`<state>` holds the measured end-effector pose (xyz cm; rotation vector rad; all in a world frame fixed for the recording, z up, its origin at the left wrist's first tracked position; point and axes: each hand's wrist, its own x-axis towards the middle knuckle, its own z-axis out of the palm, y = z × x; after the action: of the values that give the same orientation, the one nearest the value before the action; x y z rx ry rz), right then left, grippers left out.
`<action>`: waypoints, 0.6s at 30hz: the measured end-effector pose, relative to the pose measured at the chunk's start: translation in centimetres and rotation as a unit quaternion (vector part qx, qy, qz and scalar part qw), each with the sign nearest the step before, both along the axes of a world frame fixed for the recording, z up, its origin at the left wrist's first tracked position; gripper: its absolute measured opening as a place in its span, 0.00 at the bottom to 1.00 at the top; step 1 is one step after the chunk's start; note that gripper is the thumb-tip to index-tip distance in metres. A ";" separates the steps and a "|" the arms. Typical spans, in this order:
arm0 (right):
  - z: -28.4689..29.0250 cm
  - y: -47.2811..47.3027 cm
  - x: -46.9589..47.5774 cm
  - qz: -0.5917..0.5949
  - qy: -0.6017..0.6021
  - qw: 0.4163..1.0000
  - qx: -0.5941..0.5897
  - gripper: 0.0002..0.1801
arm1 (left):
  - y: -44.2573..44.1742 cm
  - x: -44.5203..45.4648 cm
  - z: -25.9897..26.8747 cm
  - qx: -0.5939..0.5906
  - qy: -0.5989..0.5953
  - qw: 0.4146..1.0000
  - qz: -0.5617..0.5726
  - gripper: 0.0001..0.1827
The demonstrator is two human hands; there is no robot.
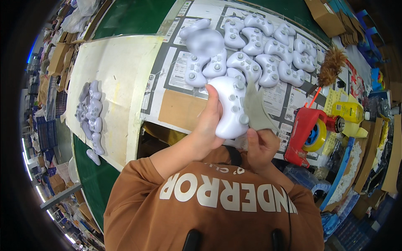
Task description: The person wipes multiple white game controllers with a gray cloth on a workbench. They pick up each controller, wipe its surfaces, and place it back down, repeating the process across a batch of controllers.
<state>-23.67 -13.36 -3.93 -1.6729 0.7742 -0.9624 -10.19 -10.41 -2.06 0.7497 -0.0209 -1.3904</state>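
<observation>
My left hand [209, 125] grips a white game controller [230, 108] by its left side, with the sticks and buttons facing up. A grey-green cloth [257, 109] hangs from the pinched fingers of my right hand [263, 144], close against the controller's right edge. Beyond my hands, several white game controllers [278, 51] lie spread over printed sheets on the bench. A round blurred patch hides part of the group at its left.
A heap of controllers [94, 108] lies on the pale board [119, 78] at left. Toward the right are a red tape dispenser [296, 135], a drink can [336, 123], a bottle of yellow liquid [348, 112] and a feather duster [331, 66]. Brown cardboard [179, 109] lies left of my hands.
</observation>
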 end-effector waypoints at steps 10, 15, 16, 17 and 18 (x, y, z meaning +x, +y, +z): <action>-0.4 -0.9 1.2 0.010 0.032 0.932 -0.360 0.18 | -0.3 -1.0 0.0 0.014 -0.012 0.999 0.033 0.33; 0.2 -1.7 2.1 0.027 -0.064 0.978 -0.198 0.30 | -0.3 -1.8 0.3 -0.021 -0.161 0.985 0.060 0.30; 0.4 -1.7 2.1 0.030 -0.092 0.988 -0.121 0.31 | -0.3 -1.8 0.4 -0.081 -0.106 0.986 0.100 0.29; 0.5 -1.7 2.1 0.044 -0.140 0.987 -0.068 0.32 | -0.2 -1.5 0.4 -0.057 -0.106 0.989 0.091 0.29; 0.7 -1.8 2.0 0.036 -0.159 0.986 0.042 0.32 | 0.0 -1.0 0.4 -0.058 -0.110 0.989 0.077 0.29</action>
<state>-21.67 -15.13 -3.25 -1.4185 0.5286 -1.0972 -11.21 -10.39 -1.63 0.7882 -0.2110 -1.1450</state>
